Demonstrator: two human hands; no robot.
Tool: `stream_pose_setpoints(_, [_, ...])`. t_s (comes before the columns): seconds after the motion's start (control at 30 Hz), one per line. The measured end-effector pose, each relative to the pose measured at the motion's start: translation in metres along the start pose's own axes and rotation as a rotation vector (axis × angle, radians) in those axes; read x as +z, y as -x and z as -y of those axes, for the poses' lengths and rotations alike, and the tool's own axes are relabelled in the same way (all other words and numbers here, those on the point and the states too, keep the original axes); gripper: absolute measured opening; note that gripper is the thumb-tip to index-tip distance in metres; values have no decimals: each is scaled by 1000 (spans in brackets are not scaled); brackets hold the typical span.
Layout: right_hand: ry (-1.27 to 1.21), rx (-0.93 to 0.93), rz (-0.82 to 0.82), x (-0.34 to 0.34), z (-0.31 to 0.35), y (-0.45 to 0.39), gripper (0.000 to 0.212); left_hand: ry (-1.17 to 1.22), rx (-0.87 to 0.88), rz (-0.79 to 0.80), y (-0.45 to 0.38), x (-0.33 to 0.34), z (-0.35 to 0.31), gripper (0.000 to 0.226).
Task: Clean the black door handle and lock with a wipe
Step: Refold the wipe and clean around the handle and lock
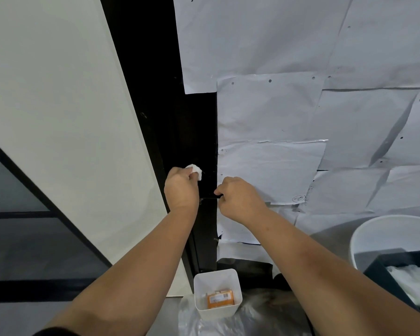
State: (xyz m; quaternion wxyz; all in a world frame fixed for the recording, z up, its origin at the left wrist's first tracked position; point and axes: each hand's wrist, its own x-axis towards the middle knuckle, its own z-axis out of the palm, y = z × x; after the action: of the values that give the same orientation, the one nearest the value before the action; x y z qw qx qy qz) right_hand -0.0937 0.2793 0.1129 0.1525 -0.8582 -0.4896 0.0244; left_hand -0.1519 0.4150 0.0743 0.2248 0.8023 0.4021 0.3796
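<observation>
Both hands curled: left hand grips white wipe, right hand pinches black handle.

The wipe is white. The door handle is black, and so is the door frame around it. Pale grey-white paper sheets with small dark dots cover the door. The wall is off-white. A white tub holds an orange packet. The round bucket is white.
</observation>
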Motion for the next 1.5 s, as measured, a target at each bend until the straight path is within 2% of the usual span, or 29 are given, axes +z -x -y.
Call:
stream_pose_setpoints(0.07, [-1,-5,-4,1,-1,-1,33,-69,71,48,-3,0,-4,15])
stream_pose_setpoints(0.17, [3,1,-15,1,-1,-2,33,-175,279,191,-6,-1,-5,10])
stream_pose_setpoints(0.27, [12,6,-11,1,1,-3,32,-356,487,303,-12,-1,-7,27])
stream_pose_setpoints(0.33, [18,7,-7,1,2,-3,31,-454,531,346,-16,-3,-9,27])
stream_pose_setpoints(0.4, [12,7,-3,1,1,-1,32,-449,545,311,-18,-3,-9,21])
stream_pose_setpoints(0.53, [1,2,12,0,-1,5,40,-364,431,255,-3,-8,-8,25])
stream_pose_setpoints(0.67, [-4,19,24,3,-1,7,35,-129,105,181,2,-17,7,17])
stream_pose_setpoints(0.73, [-7,24,35,3,-1,7,35,-144,3,284,10,-16,25,18])
stream_pose_setpoints(0.8, [-19,29,38,2,-1,6,36,-53,-67,349,26,-15,40,19])
stream_pose_setpoints(0.97, [-85,87,4,0,4,-1,32,338,-381,272,39,-27,35,31])
stream_pose_setpoints(1.1, [-204,99,-43,4,9,-5,37,542,-543,321,20,-35,20,20])
stream_pose_setpoints(1.17, [-215,116,-54,6,11,-7,37,559,-652,356,9,-38,18,18])
stream_pose_setpoints(1.27, [32,126,-83,8,10,-7,35,561,-670,312,2,-37,25,22])
stream_pose_setpoints(1.37, [165,100,-75,12,6,0,36,574,-697,425,6,-35,15,19])
stream_pose_setpoints(1.5, [185,59,-83,13,5,1,37,295,-480,439,5,-23,-3,23])
